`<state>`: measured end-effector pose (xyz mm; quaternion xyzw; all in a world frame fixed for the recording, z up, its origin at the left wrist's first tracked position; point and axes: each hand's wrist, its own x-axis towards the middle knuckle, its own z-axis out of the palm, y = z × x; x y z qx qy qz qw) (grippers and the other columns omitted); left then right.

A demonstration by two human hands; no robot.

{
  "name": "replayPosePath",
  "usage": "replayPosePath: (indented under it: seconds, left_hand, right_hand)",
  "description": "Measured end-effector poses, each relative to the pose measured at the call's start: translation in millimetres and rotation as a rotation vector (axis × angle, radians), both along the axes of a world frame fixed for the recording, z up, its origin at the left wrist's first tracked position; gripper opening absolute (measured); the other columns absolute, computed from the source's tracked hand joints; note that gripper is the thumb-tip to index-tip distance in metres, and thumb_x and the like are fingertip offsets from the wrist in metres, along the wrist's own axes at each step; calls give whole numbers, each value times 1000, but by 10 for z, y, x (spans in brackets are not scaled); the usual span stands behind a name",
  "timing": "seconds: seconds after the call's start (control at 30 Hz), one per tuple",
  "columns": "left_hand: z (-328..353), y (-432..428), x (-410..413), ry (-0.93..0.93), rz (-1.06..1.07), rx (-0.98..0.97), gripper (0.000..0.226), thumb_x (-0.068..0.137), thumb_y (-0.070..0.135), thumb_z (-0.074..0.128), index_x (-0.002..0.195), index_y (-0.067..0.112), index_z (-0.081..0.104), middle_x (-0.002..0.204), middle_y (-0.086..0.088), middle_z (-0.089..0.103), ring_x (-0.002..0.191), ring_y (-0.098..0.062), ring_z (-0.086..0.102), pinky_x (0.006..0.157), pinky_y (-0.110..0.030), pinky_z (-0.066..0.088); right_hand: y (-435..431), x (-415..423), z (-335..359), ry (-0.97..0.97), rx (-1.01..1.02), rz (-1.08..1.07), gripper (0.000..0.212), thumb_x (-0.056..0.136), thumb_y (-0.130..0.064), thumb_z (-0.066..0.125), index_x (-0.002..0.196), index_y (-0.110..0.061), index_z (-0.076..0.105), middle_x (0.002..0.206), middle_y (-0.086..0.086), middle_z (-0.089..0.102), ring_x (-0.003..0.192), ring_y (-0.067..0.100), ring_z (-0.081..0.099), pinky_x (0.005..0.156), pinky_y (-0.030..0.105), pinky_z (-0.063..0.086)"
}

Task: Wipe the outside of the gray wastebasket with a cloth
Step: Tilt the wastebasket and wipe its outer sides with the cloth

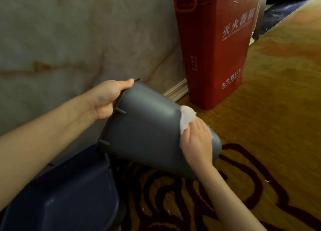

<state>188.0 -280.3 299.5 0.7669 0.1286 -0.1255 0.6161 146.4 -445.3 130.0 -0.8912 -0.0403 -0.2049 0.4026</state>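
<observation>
The gray wastebasket (147,126) is tipped on its side in the air, its rim toward me on the left and its base pointing right. My left hand (107,98) grips the rim at the upper left, fingers curled over the edge. My right hand (198,140) lies flat on the basket's outer wall near the base, pressing a white cloth (186,118) against it. Part of the cloth sticks out above my fingers; the remainder is hidden under my palm.
A dark blue bin (69,196) sits below the wastebasket at the lower left. A red fire extinguisher box (217,48) stands against the marble wall (69,39) at the back. The floor is patterned yellow and dark red carpet (269,126).
</observation>
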Motion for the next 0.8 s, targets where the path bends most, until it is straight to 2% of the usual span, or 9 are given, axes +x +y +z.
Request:
replayPosePath:
  seconds: [0.1, 0.13, 0.2, 0.3, 0.4, 0.5, 0.6, 0.7, 0.8]
  left_hand:
    - [12, -18, 53, -17, -29, 45, 28, 92, 24, 47, 79, 9, 66, 60, 1, 73, 55, -9, 69, 56, -22, 56]
    - [18, -29, 70, -24, -45, 73, 28, 92, 24, 47, 77, 9, 66, 58, 1, 73, 54, -9, 68, 55, -22, 56]
    - [46, -26, 101, -44, -73, 150, 28, 91, 22, 48, 74, 9, 65, 56, 0, 72, 51, -9, 67, 52, -19, 55]
    - [117, 37, 154, -35, -82, 328, 28, 87, 25, 53, 67, 10, 66, 58, -4, 69, 47, -10, 65, 48, -18, 51]
    - [178, 37, 183, 33, -164, 584, 34, 80, 41, 61, 82, 8, 69, 76, -12, 70, 66, -23, 67, 66, -33, 54]
    - [192, -47, 183, -7, -199, 713, 29, 74, 26, 72, 94, 5, 69, 86, -15, 70, 79, -31, 66, 81, -41, 53]
    - [162, -59, 143, -80, -209, 816, 14, 69, 19, 76, 80, 14, 71, 78, -12, 70, 70, -27, 65, 69, -30, 53]
    - [93, 10, 57, -196, -216, 882, 10, 67, 21, 76, 74, 20, 69, 66, 4, 66, 60, -10, 59, 48, -17, 41]
    - [24, 134, -65, -298, -241, 967, 13, 70, 22, 75, 82, 17, 70, 70, 0, 67, 66, -11, 59, 58, -21, 45]
  right_hand:
    - [-248, 13, -272, 83, 30, -136, 33, 94, -13, 25, 104, -2, 55, 78, 1, 52, 78, 23, 56, 70, 29, 37]
    - [-332, 7, -363, 152, 93, -150, 32, 94, -12, 27, 102, 3, 55, 80, 8, 55, 81, 28, 56, 70, 33, 39]
    - [-448, -60, -477, 398, 287, -107, 35, 96, -14, 28, 114, 8, 50, 111, 27, 56, 106, 40, 51, 81, 33, 40]
    - [-415, -207, -572, 606, 307, -55, 40, 98, -20, 30, 129, 1, 41, 135, 23, 47, 124, 34, 44, 89, 20, 37]
    - [-207, -353, -569, 567, 152, -44, 38, 96, -12, 38, 132, -1, 39, 135, 15, 48, 119, 24, 49, 94, 23, 42]
    - [-151, -392, -540, 542, 58, -114, 30, 95, -21, 43, 119, -6, 52, 111, 8, 61, 93, 18, 60, 78, 26, 51]
    - [-171, -367, -408, 598, -115, -106, 23, 95, -27, 43, 103, -11, 58, 95, 3, 66, 80, 16, 62, 66, 27, 52]
    - [-104, -326, -210, 515, -93, -16, 22, 94, -26, 44, 100, -13, 60, 94, 3, 66, 82, 18, 63, 65, 28, 51]
    - [7, -204, 15, 497, 65, 120, 17, 91, -24, 47, 99, -16, 60, 95, 2, 67, 74, 12, 56, 53, 18, 39]
